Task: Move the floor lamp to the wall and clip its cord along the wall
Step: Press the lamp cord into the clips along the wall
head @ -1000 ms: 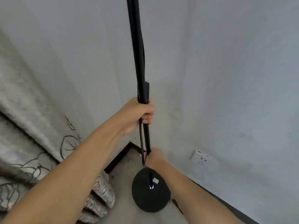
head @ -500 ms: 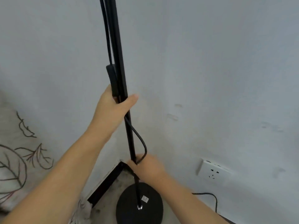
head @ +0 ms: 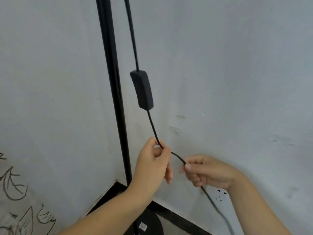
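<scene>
The black floor lamp pole [head: 115, 92] stands upright in the room's corner, its round black base [head: 149, 224] partly hidden behind my left forearm. Right of the pole hangs the black cord [head: 152, 126], with an inline switch box [head: 142, 89] on it. My left hand [head: 152, 165] pinches the cord below the switch. My right hand [head: 206, 172] grips the same cord a little further along, to the right. From there the cord drops toward the floor [head: 213, 202].
Pale walls [head: 237, 82] meet in the corner behind the pole, with a black skirting board [head: 177, 216] at the bottom. A white wall socket [head: 220, 195] sits low, just under my right wrist. A patterned curtain [head: 15, 192] hangs at the lower left.
My left hand has let go of the pole and taken the cord below the switch. My right hand has risen from the pole's foot and holds the cord. The view has moved closer.
</scene>
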Action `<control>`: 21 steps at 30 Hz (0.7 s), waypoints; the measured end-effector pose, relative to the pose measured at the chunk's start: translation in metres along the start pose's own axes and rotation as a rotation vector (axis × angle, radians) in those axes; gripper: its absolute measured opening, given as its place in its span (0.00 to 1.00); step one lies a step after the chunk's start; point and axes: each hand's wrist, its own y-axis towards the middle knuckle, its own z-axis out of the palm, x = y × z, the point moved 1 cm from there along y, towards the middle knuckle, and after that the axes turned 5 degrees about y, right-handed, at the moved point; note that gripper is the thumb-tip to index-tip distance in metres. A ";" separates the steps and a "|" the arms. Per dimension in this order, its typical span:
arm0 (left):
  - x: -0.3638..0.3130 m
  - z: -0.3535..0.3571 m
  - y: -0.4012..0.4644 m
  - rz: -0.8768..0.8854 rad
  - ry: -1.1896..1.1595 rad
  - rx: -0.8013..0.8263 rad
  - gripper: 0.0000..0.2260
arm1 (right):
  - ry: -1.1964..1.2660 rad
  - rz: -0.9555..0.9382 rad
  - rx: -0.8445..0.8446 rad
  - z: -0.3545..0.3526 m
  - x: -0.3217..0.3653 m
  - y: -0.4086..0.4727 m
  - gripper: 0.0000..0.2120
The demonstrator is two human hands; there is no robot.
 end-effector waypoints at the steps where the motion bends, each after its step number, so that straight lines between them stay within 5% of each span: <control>1: 0.001 0.006 0.010 -0.001 -0.020 -0.025 0.06 | 0.022 -0.027 -0.091 -0.006 0.002 -0.003 0.05; 7: 0.009 0.013 0.071 -0.011 -0.133 -0.281 0.03 | -0.488 -0.068 -0.555 -0.001 0.034 -0.013 0.09; 11: 0.022 0.021 0.083 -0.045 -0.114 -0.200 0.05 | -0.882 -0.287 -0.924 0.015 0.047 -0.010 0.13; 21: 0.042 0.029 0.089 -0.024 -0.228 -0.087 0.15 | -1.078 -0.437 -1.010 0.027 0.054 0.014 0.13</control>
